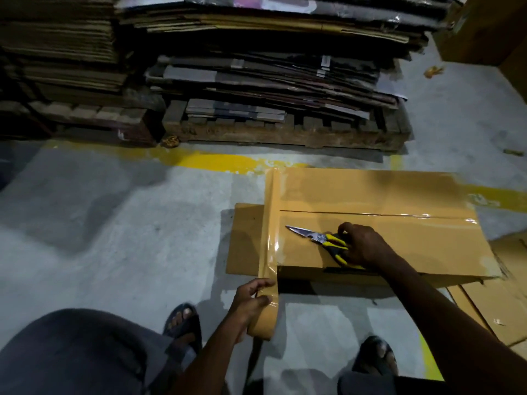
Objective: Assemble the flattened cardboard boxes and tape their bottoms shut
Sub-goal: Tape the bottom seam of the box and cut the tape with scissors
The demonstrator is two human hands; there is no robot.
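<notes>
Cardboard box [370, 195] on floor [114, 223], taped side up, seam running left to right under glossy tape. Brown tape strip [269, 223] crosses box's left end, runs down over near edge to tape roll [266, 315]. Left hand [251, 297] grips roll, fingers curled round it, just off near-left corner. Right hand [360, 246] rests on box top, fingers wrapped round yellow-black handles of scissors [316, 237]; blades together, pointing left. Flat cardboard sheet [245, 240] sticks out under box. Flattened-cardboard stacks [256, 75] on pallet [285, 135] beyond.
</notes>
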